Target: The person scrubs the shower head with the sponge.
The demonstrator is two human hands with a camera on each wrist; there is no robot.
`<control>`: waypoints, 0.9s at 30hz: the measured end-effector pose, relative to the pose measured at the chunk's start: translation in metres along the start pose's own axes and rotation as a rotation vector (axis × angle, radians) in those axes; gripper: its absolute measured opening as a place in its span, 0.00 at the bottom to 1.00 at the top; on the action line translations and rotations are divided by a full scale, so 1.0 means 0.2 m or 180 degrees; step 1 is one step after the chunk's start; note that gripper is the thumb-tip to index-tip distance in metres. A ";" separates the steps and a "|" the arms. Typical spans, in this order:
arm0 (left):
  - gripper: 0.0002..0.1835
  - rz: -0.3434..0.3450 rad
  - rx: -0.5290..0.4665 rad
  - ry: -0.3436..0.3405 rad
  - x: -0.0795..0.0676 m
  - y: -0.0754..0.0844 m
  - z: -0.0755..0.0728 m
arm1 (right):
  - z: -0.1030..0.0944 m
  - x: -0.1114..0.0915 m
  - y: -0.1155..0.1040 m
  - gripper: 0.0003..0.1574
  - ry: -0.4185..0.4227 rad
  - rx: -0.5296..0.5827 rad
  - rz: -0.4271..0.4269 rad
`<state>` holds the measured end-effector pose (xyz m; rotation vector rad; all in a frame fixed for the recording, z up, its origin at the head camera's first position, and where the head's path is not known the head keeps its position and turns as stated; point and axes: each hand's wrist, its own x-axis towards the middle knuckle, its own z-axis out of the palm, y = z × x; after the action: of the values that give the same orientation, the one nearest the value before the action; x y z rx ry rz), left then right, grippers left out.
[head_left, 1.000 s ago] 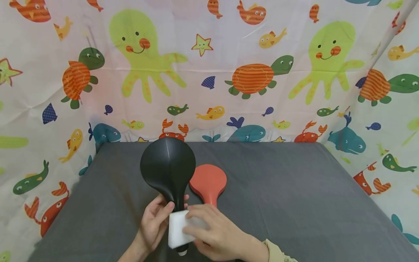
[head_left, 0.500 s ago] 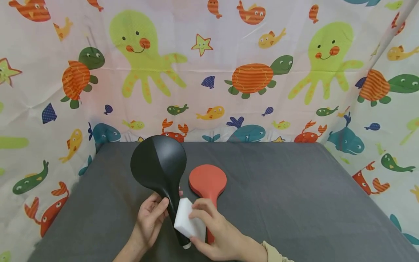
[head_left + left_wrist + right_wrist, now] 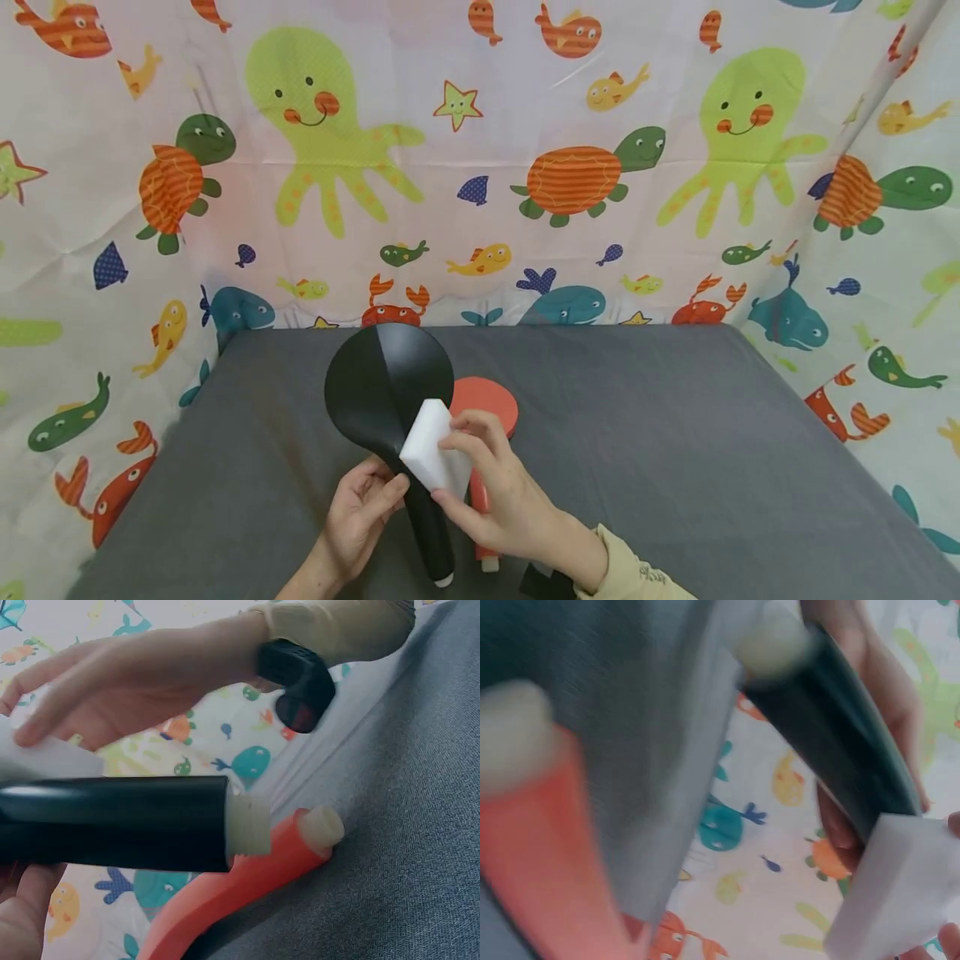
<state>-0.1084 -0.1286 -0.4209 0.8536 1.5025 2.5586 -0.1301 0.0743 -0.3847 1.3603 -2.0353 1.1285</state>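
Observation:
My left hand [image 3: 360,512] holds a black handheld shower head [image 3: 367,387] by its handle, thumb on top, with the round head tilted up and away. A pale threaded end [image 3: 251,825] shows at the handle's tip in the left wrist view. Between thumb and fingers, my right hand [image 3: 506,496] pinches a white sponge block [image 3: 431,450] against the shower head's neck, where the handle widens. Behind the right hand a coral-red shower head [image 3: 495,400] lies on the grey cloth, partly covered by that hand and the sponge.
Grey cloth [image 3: 675,442] covers the table. A white curtain [image 3: 480,308] printed with sea animals stands along the back and both sides. A dark wrist camera [image 3: 300,690] is strapped on the right wrist, below a pale yellow sleeve [image 3: 630,571].
The sponge has moved up the black handle from near its lower end to the neck. The black shower head swung left, then back right and slightly lower; its grip stayed the same.

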 end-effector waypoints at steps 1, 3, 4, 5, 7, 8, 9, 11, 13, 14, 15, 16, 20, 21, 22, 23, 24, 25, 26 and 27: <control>0.20 0.0002 -0.0015 -0.0008 0.00 0.00 0.00 | 0.00 0.01 0.00 0.26 0.0015 -0.0029 -0.0010; 0.19 0.0051 -0.0092 0.0005 0.00 -0.01 0.00 | 0.00 0.00 0.00 0.26 -0.0030 -0.0052 -0.0043; 0.18 0.0058 -0.0127 0.0044 0.00 -0.01 0.00 | 0.00 -0.01 -0.01 0.25 -0.0086 -0.0043 -0.0058; 0.18 0.0072 -0.0156 0.0092 0.00 -0.01 0.00 | 0.01 -0.03 -0.01 0.26 -0.0159 -0.0016 -0.0064; 0.17 0.0077 -0.0224 0.0205 0.01 0.01 -0.01 | 0.02 -0.09 -0.01 0.26 -0.0345 0.0086 -0.0046; 0.17 0.0078 -0.0227 0.0255 0.01 0.01 -0.01 | 0.02 -0.13 -0.01 0.26 -0.0449 0.0189 0.0006; 0.17 0.0060 -0.0213 0.0303 0.01 0.02 -0.02 | 0.03 -0.16 -0.01 0.26 -0.0551 0.0285 0.0063; 0.18 0.0058 -0.0188 0.0353 0.02 0.04 -0.02 | 0.03 -0.21 -0.01 0.26 -0.0709 0.0477 0.0243; 0.19 0.0073 -0.0138 0.0350 0.02 0.04 -0.03 | 0.02 -0.23 -0.01 0.25 -0.0779 0.0626 0.0427; 0.19 0.0094 -0.0077 0.0325 0.02 0.04 -0.02 | 0.03 -0.24 -0.01 0.25 -0.0768 0.0685 0.0501; 0.19 0.0116 -0.0012 0.0287 0.02 0.04 -0.02 | 0.03 -0.23 -0.01 0.25 -0.0713 0.0698 0.0534; 0.19 0.0129 0.0057 0.0254 0.02 0.04 -0.02 | 0.04 -0.23 -0.01 0.25 -0.0625 0.0727 0.0580; 0.19 0.0209 0.0392 0.0092 0.01 0.02 0.01 | 0.05 -0.15 -0.01 0.27 -0.0059 0.0919 0.0661; 0.19 0.0235 0.0437 0.0056 0.01 0.01 0.02 | 0.05 -0.13 -0.01 0.27 0.0107 0.1007 0.0674; 0.19 0.0258 0.0465 0.0032 0.01 0.00 0.02 | 0.04 -0.11 -0.02 0.27 0.0263 0.1100 0.0710; 0.19 0.0297 0.0482 0.0010 0.01 0.00 0.02 | 0.03 -0.08 -0.02 0.28 0.0398 0.1183 0.0738; 0.19 0.0326 0.0479 -0.0007 0.00 -0.01 0.03 | 0.03 -0.06 -0.02 0.28 0.0504 0.1248 0.0781; 0.19 0.0361 0.0435 -0.0043 0.01 -0.01 0.03 | 0.01 -0.04 -0.02 0.29 0.0592 0.1314 0.0827; 0.19 0.0386 0.0394 -0.0073 0.01 -0.01 0.03 | 0.00 -0.02 -0.02 0.29 0.0652 0.1367 0.0872; 0.19 0.0389 0.0348 -0.0089 0.01 -0.01 0.03 | 0.00 -0.01 -0.02 0.28 0.0683 0.1404 0.0900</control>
<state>-0.1068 -0.1215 -0.4196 1.0201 1.6445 2.5552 -0.1257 0.0748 -0.3836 1.0910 -1.9318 1.8495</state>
